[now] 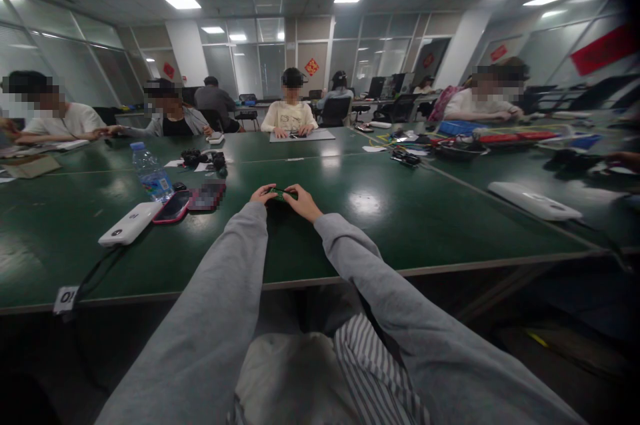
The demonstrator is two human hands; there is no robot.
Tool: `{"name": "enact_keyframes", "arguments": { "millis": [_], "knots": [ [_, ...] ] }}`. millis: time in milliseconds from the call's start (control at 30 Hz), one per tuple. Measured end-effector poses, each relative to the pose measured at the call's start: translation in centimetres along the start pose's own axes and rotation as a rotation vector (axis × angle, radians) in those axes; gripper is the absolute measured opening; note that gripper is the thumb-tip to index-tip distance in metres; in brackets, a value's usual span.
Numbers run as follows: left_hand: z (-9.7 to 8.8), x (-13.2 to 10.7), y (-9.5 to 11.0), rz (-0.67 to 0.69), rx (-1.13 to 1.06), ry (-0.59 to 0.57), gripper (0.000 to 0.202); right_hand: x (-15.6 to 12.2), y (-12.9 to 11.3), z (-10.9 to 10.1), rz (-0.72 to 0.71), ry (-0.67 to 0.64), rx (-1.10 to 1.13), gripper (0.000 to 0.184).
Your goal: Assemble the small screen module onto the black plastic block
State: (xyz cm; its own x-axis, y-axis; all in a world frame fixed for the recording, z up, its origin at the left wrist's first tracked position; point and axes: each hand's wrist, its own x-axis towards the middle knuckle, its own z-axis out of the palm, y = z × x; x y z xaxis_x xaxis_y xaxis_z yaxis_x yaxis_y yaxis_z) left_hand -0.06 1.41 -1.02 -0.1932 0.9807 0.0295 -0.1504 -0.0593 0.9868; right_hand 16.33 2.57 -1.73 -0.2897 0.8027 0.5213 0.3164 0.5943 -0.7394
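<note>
Both of my hands meet over the green table [400,232], arms stretched out in grey sleeves. Between them is a small, flat green piece with a dark edge [281,195], which looks like a circuit board. My left hand [263,194] grips its left end, fingers curled round it. The right end is pinched by my right hand [302,202], thumb toward the near side. My fingers cover much of the piece, and its details are too small to make out.
To the left are a white power bank [131,224] with a cable, a pink-edged phone [173,206], another phone [207,195] and a water bottle [151,173]. A second white power bank [534,201] lies right. Cables and tools [407,138] spread behind. Several people sit around the table.
</note>
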Motion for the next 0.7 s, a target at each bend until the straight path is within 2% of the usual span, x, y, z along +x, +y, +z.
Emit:
{"name": "enact_keyframes", "arguments": {
  "millis": [200, 400, 700],
  "knots": [
    [-0.6, 1.9, -1.7, 0.022, -0.076, -0.035, 0.041, 0.3, 0.4, 0.1, 0.142, -0.028, 0.047, 0.028],
    [-0.8, 2.1, -2.0, 0.070, -0.135, -0.116, 0.041, 0.6, 0.6, -0.1, 0.244, -0.075, 0.189, 0.027],
    [-0.7, 1.4, -1.5, 0.091, -0.168, -0.146, 0.038, 0.4, 0.3, -0.2, 0.206, -0.102, 0.185, 0.027]
  ]
}}
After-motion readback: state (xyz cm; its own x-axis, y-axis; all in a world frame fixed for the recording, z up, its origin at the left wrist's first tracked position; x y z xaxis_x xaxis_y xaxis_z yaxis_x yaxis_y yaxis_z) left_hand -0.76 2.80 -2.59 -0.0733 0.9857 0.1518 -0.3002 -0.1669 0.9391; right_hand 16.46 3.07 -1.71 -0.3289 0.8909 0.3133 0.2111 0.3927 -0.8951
